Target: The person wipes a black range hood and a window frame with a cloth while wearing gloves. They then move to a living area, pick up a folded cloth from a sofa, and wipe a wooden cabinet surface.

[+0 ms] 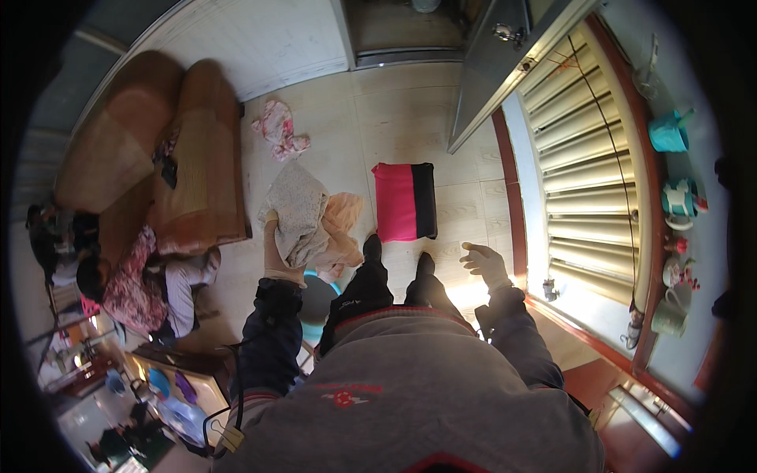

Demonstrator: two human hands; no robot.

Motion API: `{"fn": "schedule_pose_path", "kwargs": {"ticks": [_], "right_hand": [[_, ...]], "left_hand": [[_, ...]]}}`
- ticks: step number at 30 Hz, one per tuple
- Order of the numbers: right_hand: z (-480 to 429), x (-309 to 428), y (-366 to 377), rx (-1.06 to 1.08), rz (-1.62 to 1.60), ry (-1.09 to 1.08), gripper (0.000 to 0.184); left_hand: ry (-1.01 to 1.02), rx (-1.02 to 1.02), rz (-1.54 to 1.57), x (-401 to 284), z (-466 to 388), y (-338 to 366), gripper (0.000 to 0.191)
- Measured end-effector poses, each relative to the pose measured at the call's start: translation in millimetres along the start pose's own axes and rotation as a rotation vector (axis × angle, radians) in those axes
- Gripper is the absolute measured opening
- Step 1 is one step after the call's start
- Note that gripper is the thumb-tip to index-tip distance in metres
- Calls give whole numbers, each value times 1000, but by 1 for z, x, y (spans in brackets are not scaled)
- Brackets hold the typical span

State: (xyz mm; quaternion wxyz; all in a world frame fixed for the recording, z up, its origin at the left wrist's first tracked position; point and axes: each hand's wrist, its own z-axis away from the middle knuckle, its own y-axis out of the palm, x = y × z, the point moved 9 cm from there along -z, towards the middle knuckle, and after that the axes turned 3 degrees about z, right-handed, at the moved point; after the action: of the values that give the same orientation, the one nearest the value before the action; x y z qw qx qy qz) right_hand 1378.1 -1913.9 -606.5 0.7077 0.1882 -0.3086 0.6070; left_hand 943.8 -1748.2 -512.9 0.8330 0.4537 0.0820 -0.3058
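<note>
My left hand (279, 248), in a pale glove, grips a grey patterned cloth (295, 210), with its thumb over the cloth's edge. A peach-coloured cloth (343, 233) hangs or lies against it; whether the hand holds that too, I cannot tell. Partly hidden below them is a round tub with a turquoise rim (334, 284). My right hand (486, 263), also gloved, is held out over the floor on the right, fingers apart and nothing in them. In front of my feet lies a folded pink and black fabric item (396, 202). A pink and white floral cloth (279, 130) lies crumpled farther off.
A brown sofa (204, 159) stands at left, with a seated person (139, 295) in a floral top beside it. An open door (491, 77) stands at upper right. A radiator (591, 195) and a shelf with cups (668, 131) line the right wall. A cluttered table (204, 387) is at lower left.
</note>
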Motion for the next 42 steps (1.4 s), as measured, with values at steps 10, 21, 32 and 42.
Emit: {"fn": "schedule_pose_path", "kwargs": {"ticks": [10, 21, 32, 42], "right_hand": [[-27, -16, -26, 216, 377, 7, 30], [-50, -2, 44, 408, 659, -49, 33], [-134, -87, 90, 446, 743, -10, 32], [-325, -234, 24, 89, 637, 324, 103]], "left_hand": [[112, -219, 266, 63, 96, -42, 61], [267, -323, 486, 80, 166, -105, 63], [332, -396, 522, 143, 222, -173, 63], [98, -833, 657, 288, 250, -232, 66]]}}
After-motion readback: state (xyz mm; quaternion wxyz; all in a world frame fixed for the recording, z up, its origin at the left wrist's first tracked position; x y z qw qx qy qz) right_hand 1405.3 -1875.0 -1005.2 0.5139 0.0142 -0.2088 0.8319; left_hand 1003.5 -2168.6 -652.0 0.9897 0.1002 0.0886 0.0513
